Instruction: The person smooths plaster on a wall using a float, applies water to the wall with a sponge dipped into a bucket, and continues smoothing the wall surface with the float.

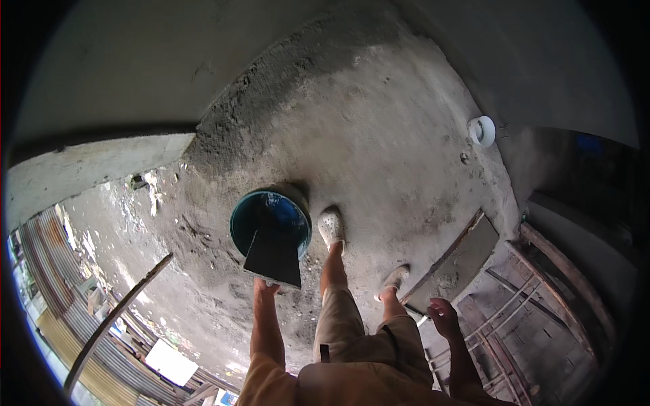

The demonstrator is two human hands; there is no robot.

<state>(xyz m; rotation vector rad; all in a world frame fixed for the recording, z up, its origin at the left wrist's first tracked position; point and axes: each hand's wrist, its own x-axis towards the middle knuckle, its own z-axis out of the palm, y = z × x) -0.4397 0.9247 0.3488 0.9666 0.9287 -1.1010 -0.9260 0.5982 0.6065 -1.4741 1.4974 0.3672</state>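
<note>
My left hand (267,285) holds a dark flat board (273,262) from below at its near edge, the fingers mostly hidden under it. The board looks like a plasterer's hawk and tilts over the near side of a round teal bucket (307,227). Inside the bucket the wall shows blue; the board hides much of the rest. Out to the right of my legs hangs my right hand (443,318), its fingers loosely bent and apart, with nothing seen in it. A grey slab-like panel (452,260) lies just beyond that hand.
Rough grey concrete floor (379,149) spreads around my feet, in pale clogs (331,227). A white round container (481,130) stands by the right wall. Wooden and metal frames (542,284) lean at lower right. A low concrete ledge (101,162), a pole (122,314) and corrugated sheets (51,260) lie left.
</note>
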